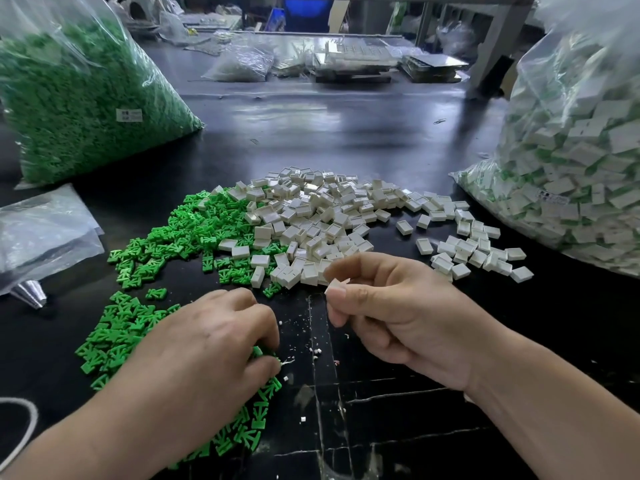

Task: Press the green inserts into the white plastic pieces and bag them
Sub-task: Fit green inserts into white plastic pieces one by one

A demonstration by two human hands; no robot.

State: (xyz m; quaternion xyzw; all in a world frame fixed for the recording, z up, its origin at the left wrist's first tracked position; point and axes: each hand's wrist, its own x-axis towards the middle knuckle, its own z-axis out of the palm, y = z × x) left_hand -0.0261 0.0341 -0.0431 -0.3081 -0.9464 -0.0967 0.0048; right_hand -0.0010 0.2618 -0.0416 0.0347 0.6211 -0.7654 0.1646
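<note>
Worktop (346, 133): dark and glossy, scratched and taped toward 6 o'clock, with white crumbs (317, 351) scattered between the two hands.
Left hand (221, 341): at 7 o'clock, palm down, fingers curled into the near heap of green inserts (114, 334), the tips closing on pieces there. How many it grasps cannot be told.
Right hand (398, 317): at 5 o'clock, raised a little off the worktop, thumb and forefinger pinching one white plastic piece (336, 285); the other fingers are curled under.
Green inserts: loose, in a band running from 7 o'clock under the left hand up to about 10 o'clock of the centre, where they touch and mingle with the white heap.
White plastic pieces (329, 216): a loose heap at the centre, thinning out toward 3 o'clock; the held piece is just in front of its near edge.
Green bag (79, 109): large clear bag at 10 o'clock, full of green inserts, with a small label on its side.
Mixed bag (581, 161): large clear bag at 2 to 3 o'clock, packed with white pieces showing green.
Flat clear bags (41, 230): stacked at 9 o'clock, with a shiny metal cone (29, 294) just below them.
White cord (27, 420): looped at 8 o'clock, at the frame edge.
Far end, 12 o'clock: another clear bag (242, 64) and stacked trays (353, 60), blurred.
</note>
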